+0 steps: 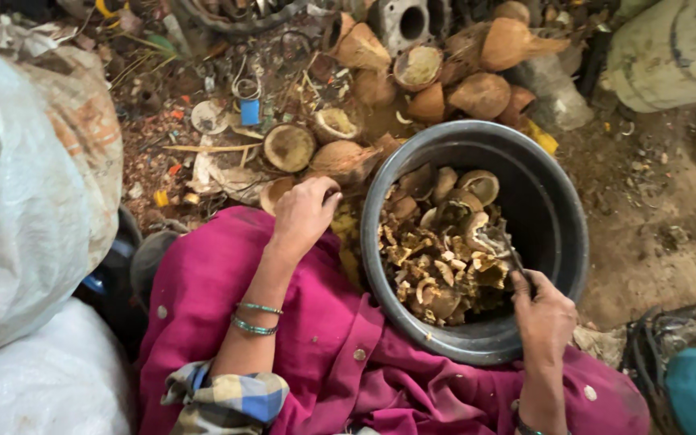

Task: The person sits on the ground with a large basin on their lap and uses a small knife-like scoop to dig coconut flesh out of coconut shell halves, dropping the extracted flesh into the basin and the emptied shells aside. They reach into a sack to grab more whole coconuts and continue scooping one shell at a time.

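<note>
A large round dark-grey tub (553,217) sits on the dirt floor (654,234), leaning against the person's magenta-clad lap (316,322). It is roughly half full of brown, broken coconut shell pieces (445,250), curved and pale inside. Beyond its rim lies a heap of halved coconut husks (412,89). The right hand (543,310) reaches over the near rim, fingers closed around a thin metal tool (509,250). The left hand (304,213) rests beside the tub, fingers curled on a shell half (275,192).

View: head camera, the only one.
Facing: steeply down over the lap.
Nearness: close above tub (561,242) and hands.
</note>
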The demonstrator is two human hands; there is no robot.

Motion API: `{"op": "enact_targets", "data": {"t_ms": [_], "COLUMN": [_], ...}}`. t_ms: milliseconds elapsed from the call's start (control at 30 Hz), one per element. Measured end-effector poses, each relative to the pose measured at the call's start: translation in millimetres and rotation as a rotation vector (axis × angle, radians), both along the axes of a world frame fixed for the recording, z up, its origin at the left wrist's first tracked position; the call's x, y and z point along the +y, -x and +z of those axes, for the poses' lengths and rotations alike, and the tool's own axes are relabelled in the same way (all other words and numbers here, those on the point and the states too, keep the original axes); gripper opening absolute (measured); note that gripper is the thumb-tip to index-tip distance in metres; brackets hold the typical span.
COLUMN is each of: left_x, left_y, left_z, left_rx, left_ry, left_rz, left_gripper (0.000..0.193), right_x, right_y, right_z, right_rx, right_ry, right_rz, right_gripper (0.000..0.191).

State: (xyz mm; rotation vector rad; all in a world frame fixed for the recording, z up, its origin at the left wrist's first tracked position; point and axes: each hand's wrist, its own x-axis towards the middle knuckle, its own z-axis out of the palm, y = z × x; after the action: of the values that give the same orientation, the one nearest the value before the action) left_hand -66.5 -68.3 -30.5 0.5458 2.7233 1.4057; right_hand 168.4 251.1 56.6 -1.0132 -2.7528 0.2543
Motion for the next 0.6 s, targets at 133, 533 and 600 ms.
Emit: {"op": "enact_targets", "data": {"t_ms": [133, 533, 600], "left_x": [0, 2, 3], "left_y": [-1, 0, -1], "left_z": [-2, 6, 9], "left_rx": [-0.035, -0.078, -0.092], "left_ry": [0.044, 0.09, 0.046], "left_rz": [-0.02, -0.02, 0.007], "left_gripper": [0.017, 0.03, 0.036], "right_x": [-2, -9, -10], "right_y": [0, 4, 4], "right_z": [1, 9, 10], "right_rx": [-0.01, -0.041, -0.02], "right_ry": [0.002, 0.019, 0.007], "right_rz": [-0.002, -0.067, -0.028], "right_gripper": [0.031, 0.03, 0.028]}}
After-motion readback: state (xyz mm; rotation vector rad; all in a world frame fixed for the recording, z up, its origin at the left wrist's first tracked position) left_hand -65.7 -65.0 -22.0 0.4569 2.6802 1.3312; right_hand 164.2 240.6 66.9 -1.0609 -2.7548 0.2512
